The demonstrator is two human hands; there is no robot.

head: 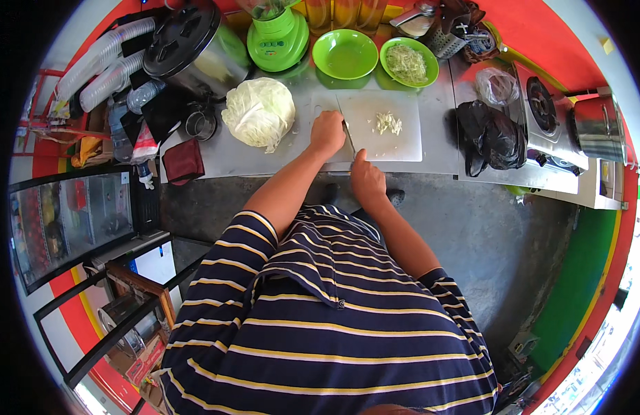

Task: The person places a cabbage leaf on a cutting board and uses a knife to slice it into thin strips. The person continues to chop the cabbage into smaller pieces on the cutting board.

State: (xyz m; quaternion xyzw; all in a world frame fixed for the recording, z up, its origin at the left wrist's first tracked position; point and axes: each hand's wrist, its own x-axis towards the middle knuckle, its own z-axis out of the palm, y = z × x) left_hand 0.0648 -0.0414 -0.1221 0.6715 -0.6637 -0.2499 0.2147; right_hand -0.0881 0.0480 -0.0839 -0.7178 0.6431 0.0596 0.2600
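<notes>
My right hand (369, 179) grips the handle of a kitchen knife (350, 136) at the near edge of a white cutting board (405, 148). The blade points away from me across the board's left part. Just left of the blade, my left hand (328, 134) is curled low over the board; whatever may be under its fingers is hidden. To the blade's right lies a small pile of pale chopped pieces (388, 123), with a few crumbs around it. A large pale cabbage (259, 114) rests on the counter left of the board.
Behind the board stand a green bowl (345, 54) and another green bowl with pale shreds (409, 62). A green blender base (277, 39) and a steel pot (182, 39) are farther left. Right are a black plastic bag (491, 135) and a gas stove (553, 124). A maroon cloth (183, 161) lies left.
</notes>
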